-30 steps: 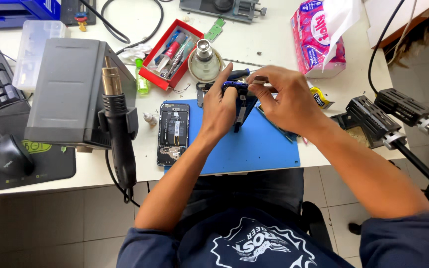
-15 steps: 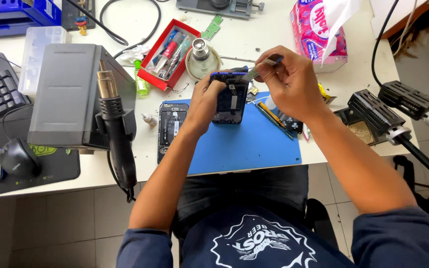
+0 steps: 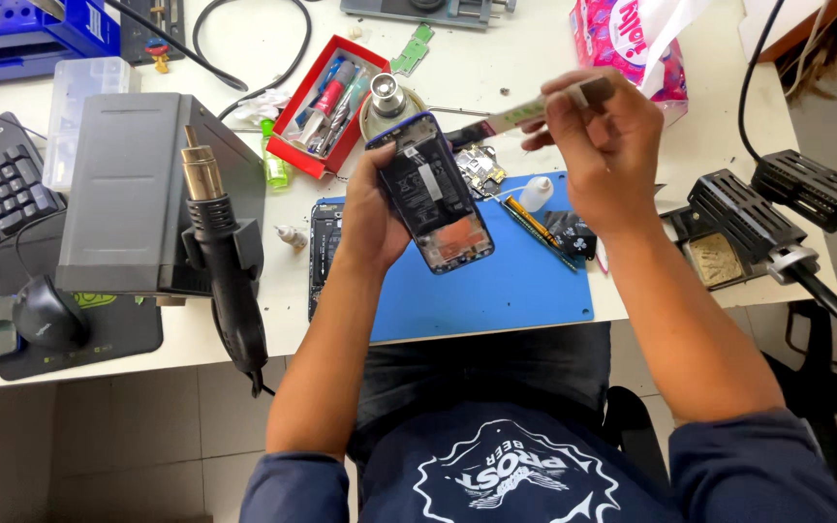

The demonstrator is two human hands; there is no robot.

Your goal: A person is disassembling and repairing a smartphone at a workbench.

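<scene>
White worktop carries a blue rectangular silicone mat at its near edge. Above the mat, the left hand grips an opened dark smartphone with its back cover off. Just beyond the mat's far edge, the right hand pinches a thin pale flat strip. Farther back lies a red rectangular tool tray.

My white worktable stands over a floor of pale grey tiles, evenly lit, with a brown wooden surface beyond its far right corner and my dark chair beneath me.
</scene>
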